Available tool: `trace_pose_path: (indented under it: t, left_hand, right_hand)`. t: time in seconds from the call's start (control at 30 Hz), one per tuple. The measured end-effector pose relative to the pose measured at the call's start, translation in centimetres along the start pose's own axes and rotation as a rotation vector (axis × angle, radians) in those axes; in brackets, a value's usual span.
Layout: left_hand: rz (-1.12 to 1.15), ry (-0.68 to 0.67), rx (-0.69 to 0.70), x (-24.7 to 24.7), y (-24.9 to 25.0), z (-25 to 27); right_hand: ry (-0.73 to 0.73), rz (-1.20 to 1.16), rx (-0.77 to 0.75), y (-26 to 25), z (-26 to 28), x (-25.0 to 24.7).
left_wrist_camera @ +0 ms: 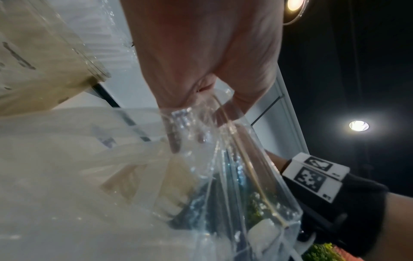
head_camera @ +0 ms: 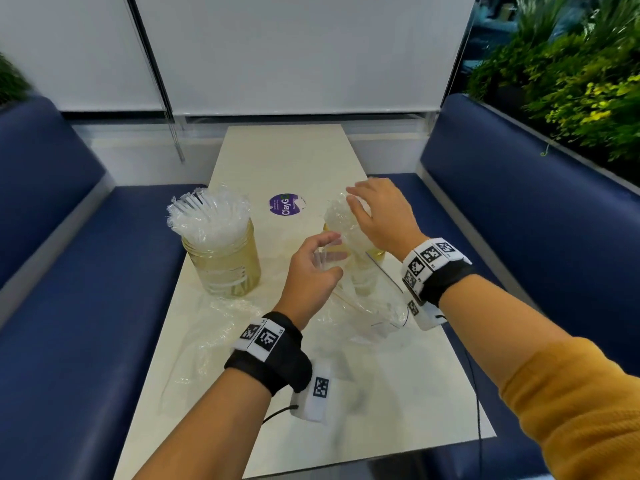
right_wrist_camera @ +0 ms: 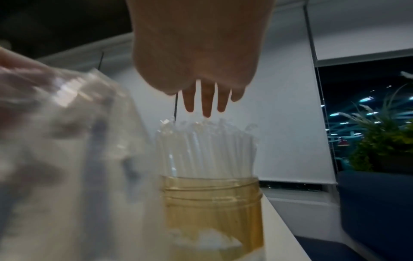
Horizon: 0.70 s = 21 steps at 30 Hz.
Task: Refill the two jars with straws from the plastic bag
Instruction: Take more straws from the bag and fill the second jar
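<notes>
Two amber-tinted clear jars stand on the pale table (head_camera: 284, 157). The left jar (head_camera: 223, 268) is packed with wrapped white straws (head_camera: 207, 216). The right jar (right_wrist_camera: 212, 203) also holds a bunch of straws (right_wrist_camera: 205, 150); my right hand (head_camera: 360, 202) hovers over their tops with straight, spread fingers (right_wrist_camera: 206, 107). My left hand (head_camera: 329, 254) pinches the top edge of the clear plastic bag (left_wrist_camera: 234, 159) in front of the right jar (head_camera: 363, 285). The bag (head_camera: 367, 317) sags down onto the table.
More crumpled clear plastic (head_camera: 214, 327) lies on the table's near left. A purple round sticker (head_camera: 284, 204) sits between the jars. Blue padded benches (head_camera: 69, 306) flank the table, with plants (head_camera: 571, 81) behind the right one and white blinds at the far end.
</notes>
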<state>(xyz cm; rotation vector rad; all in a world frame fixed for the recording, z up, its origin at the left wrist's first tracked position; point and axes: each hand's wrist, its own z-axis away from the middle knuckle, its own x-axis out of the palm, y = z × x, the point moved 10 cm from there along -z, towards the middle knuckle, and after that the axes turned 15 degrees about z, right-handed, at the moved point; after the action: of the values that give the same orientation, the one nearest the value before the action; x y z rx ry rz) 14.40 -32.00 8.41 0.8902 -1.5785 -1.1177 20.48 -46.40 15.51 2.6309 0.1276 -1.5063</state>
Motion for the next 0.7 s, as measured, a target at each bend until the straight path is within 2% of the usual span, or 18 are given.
trace_pose_path:
  t: [0.03, 0.07, 0.1, 0.13, 0.23, 0.27, 0.37, 0.43, 0.5, 0.63, 0.7]
  left_hand:
    - [0.001, 0.011, 0.002, 0.1, -0.1, 0.0]
    - [0.002, 0.017, 0.003, 0.2, -0.2, 0.1]
    - [0.005, 0.023, 0.003, 0.3, -0.3, 0.2]
    - [0.01, 0.028, 0.003, 0.3, -0.4, 0.2]
    - [0.039, 0.053, 0.004, 0.2, -0.6, 0.2]
    - [0.052, 0.051, 0.002, 0.3, -0.6, 0.2]
    - [0.028, 0.019, 0.012, 0.9, -0.6, 0.5]
    - [0.01, 0.008, 0.035, 1.1, -0.5, 0.7]
    - [0.0, 0.006, 0.051, 1.1, -0.4, 0.7]
    - [-0.025, 0.004, 0.043, 1.1, -0.7, 1.0]
    - [-0.029, 0.004, 0.047, 1.1, -0.7, 1.2]
  right_hand:
    - [0.123, -0.054, 0.029, -0.5, 0.6, -2.3]
    - [0.178, -0.072, 0.045, -1.2, 1.2, -4.2]
    - [0.143, -0.082, 0.042, -2.1, 1.6, -5.1]
    - [0.039, -0.129, 0.019, -3.1, 2.0, -5.0]
    - [-0.454, -0.293, 0.024, -4.9, 4.8, -1.6]
    - [-0.575, -0.264, 0.027, -5.2, 6.0, -0.6]
    - [-0.839, 0.041, -0.019, -5.1, 9.4, 2.2]
    - [-0.942, 0.204, -0.009, -4.1, 11.4, 4.0]
    - [-0.984, 0.309, -0.011, -3.5, 12.7, 5.1]
    - [-1.086, 0.256, -0.011, -3.4, 14.6, 6.5]
    - [-1.084, 0.205, 0.009, -3.4, 14.6, 6.4]
